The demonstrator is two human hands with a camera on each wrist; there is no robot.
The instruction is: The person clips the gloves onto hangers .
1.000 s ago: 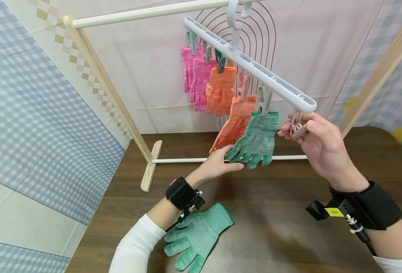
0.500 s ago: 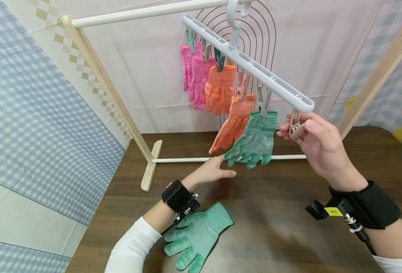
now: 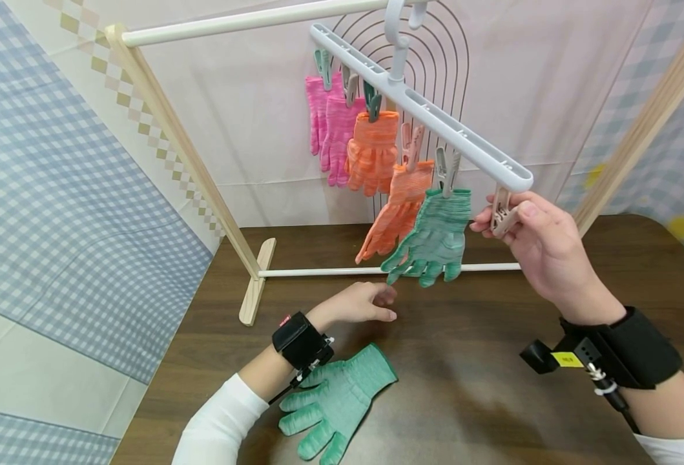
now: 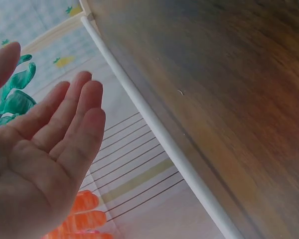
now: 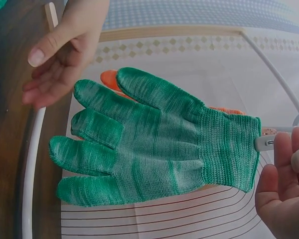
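My right hand pinches a beige clothespin at the near end of the light grey clip hanger. No fabric shows in that clothespin. Beside it, a green knit glove hangs fingers down from a grey clothespin. Below that glove's fingertips is my left hand, holding nothing, its fingers loosely extended in the left wrist view. A second green glove lies flat on the wooden table, near my left forearm. Behind the hanging green glove, orange gloves are clipped along the hanger.
Pink gloves hang at the hanger's far end. The hanger hooks over the white top rail of a wooden-legged rack. A lower white bar crosses just above the table.
My left hand has drawn away from the hanging green glove's fingertips, down and slightly left. My right hand keeps its pinch on the clothespin, and the hanger has shifted slightly left.
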